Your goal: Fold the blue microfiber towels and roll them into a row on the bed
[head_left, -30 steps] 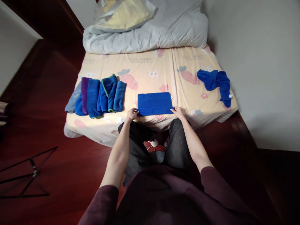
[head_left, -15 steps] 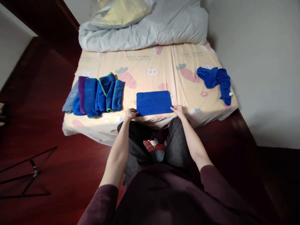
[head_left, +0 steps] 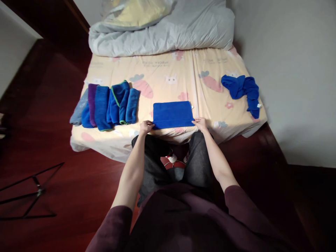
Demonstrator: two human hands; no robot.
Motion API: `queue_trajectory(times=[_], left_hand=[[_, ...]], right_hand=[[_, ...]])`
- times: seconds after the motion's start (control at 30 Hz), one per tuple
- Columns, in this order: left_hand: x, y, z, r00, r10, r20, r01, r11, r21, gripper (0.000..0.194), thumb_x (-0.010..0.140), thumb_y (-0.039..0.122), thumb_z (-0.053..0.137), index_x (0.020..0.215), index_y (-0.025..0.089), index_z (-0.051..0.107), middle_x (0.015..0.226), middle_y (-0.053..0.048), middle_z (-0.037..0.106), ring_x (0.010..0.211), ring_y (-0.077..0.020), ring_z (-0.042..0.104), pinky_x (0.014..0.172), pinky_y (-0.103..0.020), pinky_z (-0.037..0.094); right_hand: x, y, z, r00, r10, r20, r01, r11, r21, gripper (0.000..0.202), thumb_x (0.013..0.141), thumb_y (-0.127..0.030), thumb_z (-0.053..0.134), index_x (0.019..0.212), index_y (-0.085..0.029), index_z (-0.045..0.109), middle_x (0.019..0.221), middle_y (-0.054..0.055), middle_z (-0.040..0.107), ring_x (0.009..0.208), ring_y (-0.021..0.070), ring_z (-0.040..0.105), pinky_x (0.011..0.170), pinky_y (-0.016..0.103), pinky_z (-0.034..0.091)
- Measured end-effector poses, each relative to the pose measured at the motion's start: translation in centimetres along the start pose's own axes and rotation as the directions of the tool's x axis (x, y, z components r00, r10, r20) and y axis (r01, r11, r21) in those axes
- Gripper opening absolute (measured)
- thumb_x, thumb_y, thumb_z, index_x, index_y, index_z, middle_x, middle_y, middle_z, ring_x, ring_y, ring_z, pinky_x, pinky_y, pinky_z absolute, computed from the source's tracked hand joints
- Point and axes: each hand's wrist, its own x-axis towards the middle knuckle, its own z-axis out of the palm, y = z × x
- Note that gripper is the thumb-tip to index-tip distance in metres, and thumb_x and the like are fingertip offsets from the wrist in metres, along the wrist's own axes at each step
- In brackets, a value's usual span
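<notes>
A blue towel [head_left: 172, 112] lies on the bed in front of me, folded to a flat rectangle, with a strip along its near edge turned over. My left hand [head_left: 146, 127] pinches its near left corner. At the near right corner, my right hand [head_left: 201, 124] has thumb and fingers closed on the cloth. A small white tag [head_left: 192, 107] sticks out at the towel's right side.
Several folded towels [head_left: 102, 108], blue, purple and grey-blue, lie in a row on the left. A crumpled blue cloth [head_left: 244, 89] is on the right. A grey quilt [head_left: 162, 36] lies across the patterned bed [head_left: 168, 70]. Black stand legs [head_left: 36, 190] rest on the floor.
Almost nothing differs. Both hands keep hold of the towel's near corners, and the view has shifted very slightly.
</notes>
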Motion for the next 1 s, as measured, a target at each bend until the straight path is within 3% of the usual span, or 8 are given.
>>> queue_trajectory(times=[0.17,0.5,0.73,1.0], left_hand=[[0.2,-0.3,0.1,1.0,-0.026,0.007,0.026,1.0,-0.003,0.012,0.069,0.023,0.081,0.079,0.018,0.076,0.073,-0.007,0.077,0.078,-0.0245,0.075,0.083,-0.035,0.061],[0.9,-1.1,0.5,0.999,-0.027,-0.019,0.028,1.0,0.015,0.017,0.066,0.028,0.082,0.079,0.019,0.078,0.073,-0.007,0.077,0.076,-0.024,0.075,0.079,-0.033,0.061],[0.9,-1.2,0.4,1.0,-0.024,-0.019,0.024,0.999,0.023,0.017,0.066,0.029,0.083,0.079,0.02,0.077,0.073,-0.006,0.077,0.078,-0.024,0.075,0.082,-0.034,0.061],[0.8,-0.9,0.5,0.998,-0.052,-0.017,0.053,0.997,0.063,0.017,0.068,0.029,0.083,0.081,0.019,0.076,0.081,-0.008,0.079,0.083,-0.0252,0.076,0.088,-0.036,0.06]], right_hand=[[0.1,-0.1,0.1,1.0,-0.008,0.002,0.008,1.0,0.019,0.052,0.047,-0.056,0.097,0.071,-0.021,0.068,0.068,0.007,0.074,0.07,0.0268,0.074,0.071,0.04,0.064],[0.0,-0.3,0.0,1.0,0.021,0.018,-0.021,1.0,-0.008,0.049,0.052,-0.053,0.098,0.073,-0.021,0.067,0.071,0.009,0.076,0.077,0.0305,0.077,0.079,0.045,0.066],[0.1,0.0,0.0,0.999,0.036,0.025,-0.035,0.999,-0.026,0.047,0.053,-0.047,0.098,0.076,-0.019,0.068,0.076,0.012,0.077,0.082,0.0328,0.078,0.079,0.045,0.065],[0.3,0.3,0.0,0.999,0.033,0.021,-0.032,0.999,-0.008,0.05,0.05,-0.053,0.098,0.074,-0.021,0.068,0.074,0.01,0.077,0.077,0.0301,0.077,0.077,0.043,0.065]])
